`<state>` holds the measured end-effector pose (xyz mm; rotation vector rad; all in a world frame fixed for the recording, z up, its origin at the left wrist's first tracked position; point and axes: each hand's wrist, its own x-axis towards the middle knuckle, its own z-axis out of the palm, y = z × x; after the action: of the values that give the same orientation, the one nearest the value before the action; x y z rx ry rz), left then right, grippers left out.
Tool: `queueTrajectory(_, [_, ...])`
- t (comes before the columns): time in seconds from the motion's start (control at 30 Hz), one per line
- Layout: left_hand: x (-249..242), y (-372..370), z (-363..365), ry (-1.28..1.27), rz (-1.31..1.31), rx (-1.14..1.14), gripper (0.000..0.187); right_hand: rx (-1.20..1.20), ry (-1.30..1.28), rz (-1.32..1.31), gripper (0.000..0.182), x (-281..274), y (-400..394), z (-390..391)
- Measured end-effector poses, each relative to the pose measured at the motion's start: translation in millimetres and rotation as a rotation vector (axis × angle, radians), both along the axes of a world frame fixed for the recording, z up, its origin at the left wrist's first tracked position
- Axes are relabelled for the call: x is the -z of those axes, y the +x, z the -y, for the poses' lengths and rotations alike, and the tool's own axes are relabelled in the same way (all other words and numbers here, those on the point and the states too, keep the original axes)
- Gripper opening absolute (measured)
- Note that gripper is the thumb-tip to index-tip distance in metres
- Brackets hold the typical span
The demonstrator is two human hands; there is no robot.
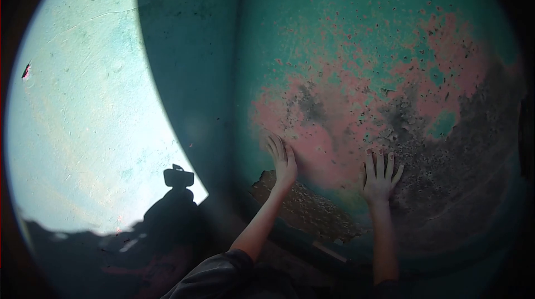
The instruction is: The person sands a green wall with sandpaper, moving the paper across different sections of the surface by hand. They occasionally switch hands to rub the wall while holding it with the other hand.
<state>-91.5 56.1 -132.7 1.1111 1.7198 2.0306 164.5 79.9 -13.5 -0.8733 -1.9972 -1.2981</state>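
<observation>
A curved wall (312,20) with worn teal paint fills the right half of the head view, its paint worn to pink and dark grey patches. My left hand (283,159) rests against the lower left part of the pink area, fingers stretched upward. Farther right, my right hand (379,178) lies with spread fingers where the pink meets the dark, pitted patch (429,165). Neither hand holds anything that I can see. Both palms face the wall and are hidden.
On the left, a pale wall (83,104) stands in bright sun, with a curved shadow edge beside it. A shadow of a head wearing a device (178,179) falls on it. Below my left hand is a brown, rough-edged patch (312,210). The bottom is dark.
</observation>
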Motion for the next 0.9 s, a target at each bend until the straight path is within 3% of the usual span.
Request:
queueTrajectory(0.17, [24,112,34,0.015,-0.122,0.243,0.064,-0.014,0.025,0.002,0.046,0,2,0])
queueTrajectory(0.27, [3,110,33,0.023,-0.06,0.226,0.063,-0.011,-0.007,0.008,0.046,-1,4,3])
queueTrajectory(0.47, [-76,31,12,0.114,-0.048,0.095,0.064,-0.025,-0.064,-0.025,0.05,0,5,5])
queueTrajectory(0.57, [-76,50,11,0.098,-0.099,0.069,0.063,-0.024,-0.164,-0.048,0.052,3,5,13])
queueTrajectory(0.67, [-40,119,28,0.098,-0.25,0.136,0.063,-0.044,-0.266,-0.068,0.052,5,14,20])
queueTrajectory(0.73, [-32,150,46,0.117,-0.315,0.323,0.063,-0.047,-0.258,-0.092,0.051,-2,29,26])
queueTrajectory(0.9, [-53,117,32,0.059,-0.298,0.227,0.062,0.084,-0.145,-0.172,0.046,-23,93,29])
